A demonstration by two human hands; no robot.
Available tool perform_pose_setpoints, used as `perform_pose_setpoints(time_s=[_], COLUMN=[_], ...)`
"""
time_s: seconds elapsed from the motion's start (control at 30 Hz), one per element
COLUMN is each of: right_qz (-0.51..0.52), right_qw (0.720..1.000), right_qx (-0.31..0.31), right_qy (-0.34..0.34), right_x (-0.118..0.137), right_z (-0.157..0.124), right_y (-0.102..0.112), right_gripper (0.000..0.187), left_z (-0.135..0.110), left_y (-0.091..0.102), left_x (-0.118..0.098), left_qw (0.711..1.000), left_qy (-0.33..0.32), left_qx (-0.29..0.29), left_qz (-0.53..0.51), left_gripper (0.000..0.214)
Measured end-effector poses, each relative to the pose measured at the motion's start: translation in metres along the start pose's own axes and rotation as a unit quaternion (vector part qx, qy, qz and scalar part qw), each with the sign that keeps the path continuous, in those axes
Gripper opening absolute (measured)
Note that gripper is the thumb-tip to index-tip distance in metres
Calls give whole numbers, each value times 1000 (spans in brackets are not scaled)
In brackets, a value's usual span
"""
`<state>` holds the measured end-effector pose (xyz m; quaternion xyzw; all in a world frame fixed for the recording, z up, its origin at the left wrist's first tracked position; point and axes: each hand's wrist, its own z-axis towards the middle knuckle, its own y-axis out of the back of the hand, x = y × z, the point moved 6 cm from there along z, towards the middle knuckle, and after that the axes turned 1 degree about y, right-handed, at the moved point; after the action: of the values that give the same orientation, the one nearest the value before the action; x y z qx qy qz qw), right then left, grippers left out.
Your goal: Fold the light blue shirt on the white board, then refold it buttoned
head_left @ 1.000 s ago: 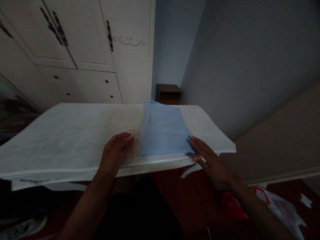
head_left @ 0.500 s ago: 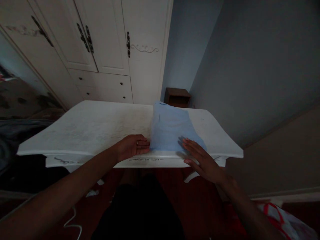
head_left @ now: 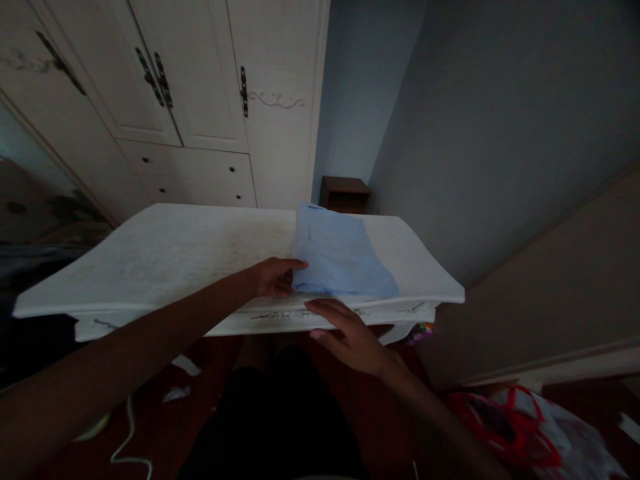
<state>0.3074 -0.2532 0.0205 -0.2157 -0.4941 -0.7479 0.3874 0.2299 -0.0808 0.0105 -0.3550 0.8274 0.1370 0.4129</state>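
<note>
The smudged white table [head_left: 165,250] bears a blue cloth [head_left: 343,250]

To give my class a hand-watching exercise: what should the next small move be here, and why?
Probably bring the right hand up to the near edge of the blue cloth: the left hand is already at its left side, thumb over it, while the right holds nothing and is just short of it, by the front of the table.
</note>
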Motion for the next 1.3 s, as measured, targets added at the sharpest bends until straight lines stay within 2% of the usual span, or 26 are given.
perform_pose_setpoints(time_s=[0.07, 0.1, 0.17, 0.23, 0.3, 0.37, 0.4, 0.47, 0.57, 0.7, 0.9, 1.13, 1.3], right_qz=[133, 214, 374, 505, 595, 644, 657, 661, 649, 635, 595, 546, 505], right_qw=[989, 972, 914, 839, 763, 705, 685, 662, 648, 640, 666, 703, 718], right_qx=[-12, -13, -21, -52, -101, -155, -183, -237, -292, -304, -292, -218, -151], right_qy=[-69, -100, -154, -197, -232, -252, -257, -260, -271, -307, -342, -401, -453], right_x=[-8, -13, -21, -29, -37, -46, -50, -59, -70, -77, -86, -91, -105], right_z=[7, 10, 17, 22, 22, 17, 12, -1, -23, -46, -61, -38, -19], right_y=[-22, -33, -50, -55, -48, -34, -24, -4, 23, 51, 85, 104, 115], right_gripper=[41, 41, 43, 44, 42, 39, 37, 30, 24, 20, 18, 34, 39], left_z=[-1, -2, -4, -5, -6, -7, -7, -7, -7, -5, 0, 3, -4], left_y=[-4, -6, -8, -9, -7, -3, 0, 6, 12, 15, 19, 22, 25], left_x=[-3, -5, -9, -12, -14, -16, -16, -17, -13, -7, -1, 2, 1], left_qw=[1000, 999, 997, 996, 996, 995, 995, 993, 992, 991, 993, 994, 989], left_qy=[-2, -9, -23, -24, -18, -23, -29, -39, -36, -36, -35, -47, -84], left_qx=[-2, -1, 0, 1, 8, 9, 5, -7, -12, -13, -11, -9, -27], left_qz=[-22, -40, -70, -82, -85, -92, -98, -109, -120, -126, -110, -103, -123], left_gripper=[34, 34, 31, 28, 27, 25, 24, 23, 24, 27, 32, 32, 33])
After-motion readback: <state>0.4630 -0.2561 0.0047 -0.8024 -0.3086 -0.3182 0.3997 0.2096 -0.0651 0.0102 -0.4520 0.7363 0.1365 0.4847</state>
